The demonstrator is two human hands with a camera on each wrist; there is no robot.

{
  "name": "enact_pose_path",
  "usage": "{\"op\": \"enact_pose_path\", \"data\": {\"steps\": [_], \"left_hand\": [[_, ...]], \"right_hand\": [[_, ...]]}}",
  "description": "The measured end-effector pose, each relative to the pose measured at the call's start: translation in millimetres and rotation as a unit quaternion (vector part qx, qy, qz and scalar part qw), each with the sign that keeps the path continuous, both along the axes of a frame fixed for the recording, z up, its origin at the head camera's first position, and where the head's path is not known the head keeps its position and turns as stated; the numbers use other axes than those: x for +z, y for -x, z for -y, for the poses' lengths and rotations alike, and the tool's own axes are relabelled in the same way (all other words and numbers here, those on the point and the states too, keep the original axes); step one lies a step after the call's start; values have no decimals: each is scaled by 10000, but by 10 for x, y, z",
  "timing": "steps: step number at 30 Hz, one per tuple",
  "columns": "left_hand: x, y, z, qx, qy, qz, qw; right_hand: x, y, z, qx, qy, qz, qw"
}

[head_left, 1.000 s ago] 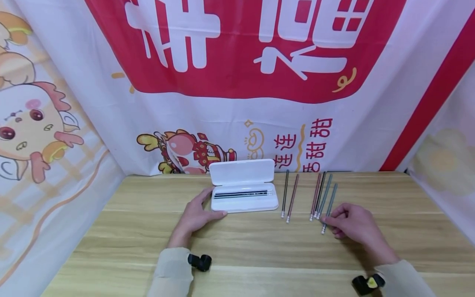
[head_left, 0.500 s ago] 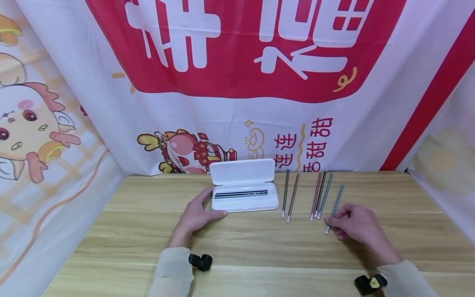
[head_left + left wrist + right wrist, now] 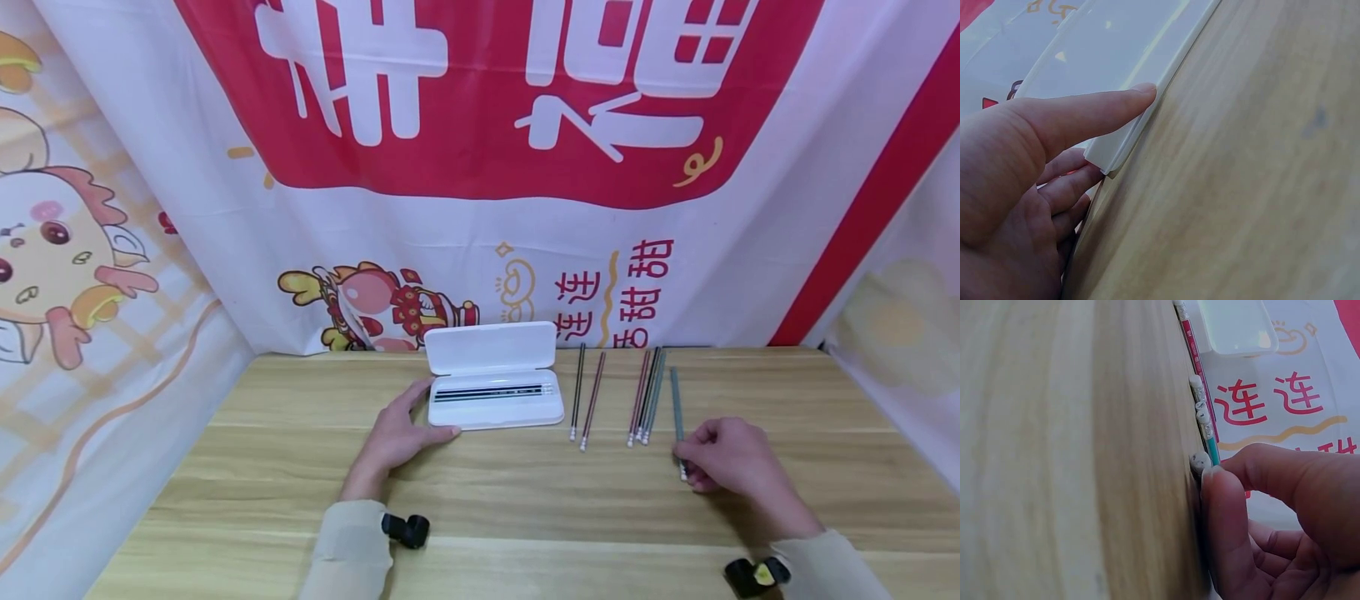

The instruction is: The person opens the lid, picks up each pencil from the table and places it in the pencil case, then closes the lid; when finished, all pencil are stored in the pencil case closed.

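Observation:
A white pencil case (image 3: 495, 414) lies with its lid raised, dark striped pencils (image 3: 487, 392) inside. My left hand (image 3: 395, 433) holds its left end; in the left wrist view, the thumb (image 3: 1097, 112) lies along the front edge and the fingers (image 3: 1069, 187) touch the end. My right hand (image 3: 727, 454) pinches a grey-green pencil (image 3: 677, 400) near its white eraser end. Left of it lies a group of several pencils (image 3: 647, 400), eraser ends toward me. In the right wrist view, my thumb and finger (image 3: 1225, 512) meet beside a pale eraser (image 3: 1200, 462).
A black pencil (image 3: 577, 392) and a red pencil (image 3: 593, 400) lie between the case and the group. Another dark pencil (image 3: 686, 347) lies along the back edge of the wooden table (image 3: 525, 508). A printed cloth (image 3: 480, 233) hangs right behind.
My right hand has moved slightly right with the grey-green pencil, which has turned and stands farther from the group. Another grey-green pencil lies closer against the group. The left hand stays in place.

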State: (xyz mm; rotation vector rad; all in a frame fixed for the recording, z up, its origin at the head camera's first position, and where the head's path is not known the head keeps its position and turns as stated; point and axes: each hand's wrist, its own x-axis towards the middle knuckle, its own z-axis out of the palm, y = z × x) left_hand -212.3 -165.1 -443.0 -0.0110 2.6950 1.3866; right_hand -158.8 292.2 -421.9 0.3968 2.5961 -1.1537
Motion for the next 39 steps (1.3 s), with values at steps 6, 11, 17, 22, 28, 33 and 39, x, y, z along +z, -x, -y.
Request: {"op": "enact_pose_path", "data": {"steps": [6, 11, 17, 22, 28, 33, 39], "left_hand": [[-3, 4, -4, -4, -20, -15, 10000], [-12, 7, -4, -14, -3, 0, 10000], [-19, 7, 1, -28, 41, 10, 10000], [-31, 17, 6, -17, 57, 29, 10000], [-19, 10, 3, -27, 87, 15, 10000], [-5, -2, 3, -17, 76, 52, 10000], [0, -2, 2, -20, 101, 56, 9999]], "right_hand": [[-15, -13, -20, -63, 12, 63, 10000], [-10, -29, -29, -66, 64, 64, 9999], [-21, -8, -79, -162, 359, 78, 9992], [-21, -3, -122, -325, 751, -70, 9966], [1, -11, -163, -344, 1399, -332, 9890], [55, -27, -194, -277, 1602, -473, 9856], [102, -31, -195, -285, 1644, -584, 9843]]}}
